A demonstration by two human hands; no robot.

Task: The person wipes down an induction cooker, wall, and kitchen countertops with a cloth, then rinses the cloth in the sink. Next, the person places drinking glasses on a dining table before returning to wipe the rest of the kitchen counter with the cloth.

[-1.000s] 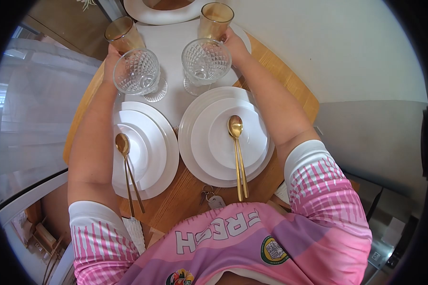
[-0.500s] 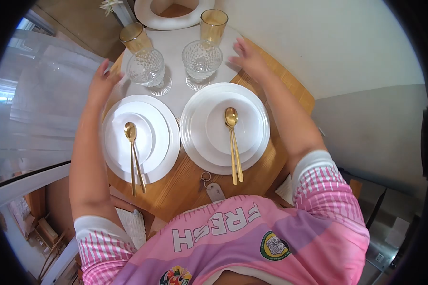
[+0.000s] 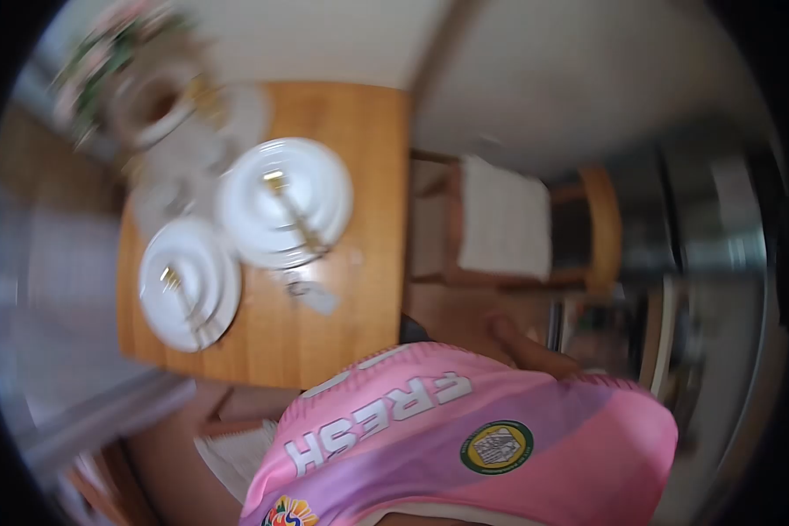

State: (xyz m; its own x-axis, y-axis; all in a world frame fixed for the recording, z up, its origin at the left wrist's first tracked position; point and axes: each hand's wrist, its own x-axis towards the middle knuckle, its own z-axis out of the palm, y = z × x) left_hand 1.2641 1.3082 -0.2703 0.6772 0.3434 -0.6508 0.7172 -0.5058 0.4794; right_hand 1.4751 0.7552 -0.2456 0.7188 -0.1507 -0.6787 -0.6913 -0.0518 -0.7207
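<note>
My right hand (image 3: 504, 331) hangs low beside my body, right of the wooden table (image 3: 364, 342), below a chair with a white seat cover (image 3: 504, 219). It is smeared by motion, so its fingers do not show clearly; I see nothing in it. My left hand is out of view. On the table stand two stacks of white plates, one on the right (image 3: 337, 188) and one on the left (image 3: 153, 294). Gold cutlery (image 3: 296, 217) lies across the right stack, and more gold cutlery (image 3: 184, 302) across the left. A key tag (image 3: 317, 298) rests near the right stack.
Blurred clear glasses (image 3: 180, 191) and gold-tinted glasses (image 3: 206, 101) stand behind the plates. Farther back are a white ring-shaped vase (image 3: 124, 110) and flowers (image 3: 105, 53). A second white seat cover (image 3: 232, 456) shows at lower left, shelves (image 3: 657, 342) at right.
Both hands have left the glasses; the right has dropped to my side and the left has gone out of view. My view has swung right, bringing in the chair.
</note>
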